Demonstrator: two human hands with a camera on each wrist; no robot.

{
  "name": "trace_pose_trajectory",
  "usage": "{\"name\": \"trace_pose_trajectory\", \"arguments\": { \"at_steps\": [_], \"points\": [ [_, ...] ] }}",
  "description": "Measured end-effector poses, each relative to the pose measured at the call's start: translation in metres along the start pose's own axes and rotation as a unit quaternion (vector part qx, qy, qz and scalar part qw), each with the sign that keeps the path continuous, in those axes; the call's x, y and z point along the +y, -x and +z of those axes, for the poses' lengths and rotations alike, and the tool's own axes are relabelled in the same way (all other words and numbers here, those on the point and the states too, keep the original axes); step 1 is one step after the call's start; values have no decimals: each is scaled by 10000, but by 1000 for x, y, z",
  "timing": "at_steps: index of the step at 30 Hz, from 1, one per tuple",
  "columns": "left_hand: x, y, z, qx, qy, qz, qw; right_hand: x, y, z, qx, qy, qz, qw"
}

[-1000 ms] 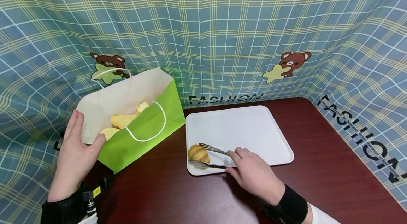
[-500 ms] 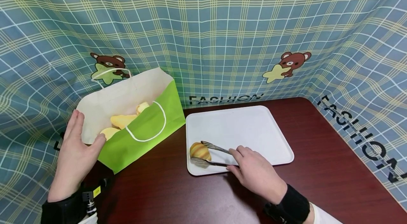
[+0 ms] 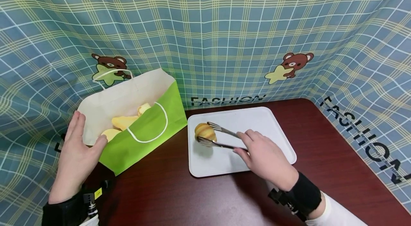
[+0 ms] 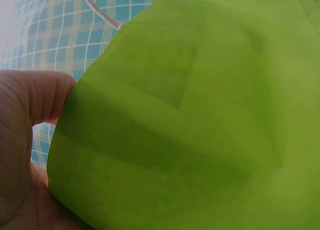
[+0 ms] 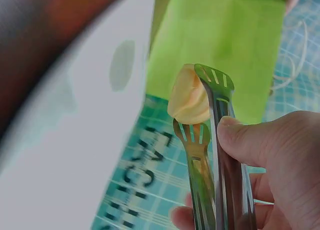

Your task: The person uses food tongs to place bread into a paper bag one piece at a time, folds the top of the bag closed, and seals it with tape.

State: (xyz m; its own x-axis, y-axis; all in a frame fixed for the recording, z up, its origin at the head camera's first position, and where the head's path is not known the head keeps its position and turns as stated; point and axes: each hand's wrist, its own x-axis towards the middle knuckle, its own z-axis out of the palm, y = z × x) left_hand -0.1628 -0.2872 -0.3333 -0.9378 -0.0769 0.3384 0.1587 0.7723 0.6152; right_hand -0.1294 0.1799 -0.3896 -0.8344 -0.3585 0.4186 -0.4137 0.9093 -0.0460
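My right hand (image 3: 268,156) grips metal tongs (image 3: 224,145), thumb on one arm and fingers under the other. Their slotted ends pinch a small striped bread roll (image 3: 205,132), which casts a shadow on the white tray (image 3: 257,122) below. In the right wrist view the roll (image 5: 189,97) shows between the two tong heads (image 5: 215,77). My left hand (image 3: 77,151) rests against the left side of a green paper bag (image 3: 147,151), fingers straight and thumb at its front edge. Several yellowish bread pieces (image 3: 123,122) lie inside the bag.
White cord handles (image 3: 154,139) stick out from the bag's front and back. The dark red table (image 3: 154,197) carries bag and tray side by side. A plaid cloth (image 3: 205,40) hangs behind and along the sides.
My right hand, tongs and bread roll have moved away from me and up over the tray, away from its near left corner. My left hand and the bag stay in place.
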Motion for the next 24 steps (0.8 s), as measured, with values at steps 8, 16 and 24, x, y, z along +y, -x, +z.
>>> {"name": "trace_pose_trajectory", "arguments": {
  "at_steps": [8,16,24],
  "points": [
    [-1,0,0,31,-12,12,10000,10,-28,-33,232,221,-44,9995],
    [-1,0,-1,13,-8,24,10000,7,-63,-56,595,115,-88,9981],
    [0,1,-1,-15,57,-1,10000,-20,-117,-84,751,-24,-233,9969]
  ]
}}
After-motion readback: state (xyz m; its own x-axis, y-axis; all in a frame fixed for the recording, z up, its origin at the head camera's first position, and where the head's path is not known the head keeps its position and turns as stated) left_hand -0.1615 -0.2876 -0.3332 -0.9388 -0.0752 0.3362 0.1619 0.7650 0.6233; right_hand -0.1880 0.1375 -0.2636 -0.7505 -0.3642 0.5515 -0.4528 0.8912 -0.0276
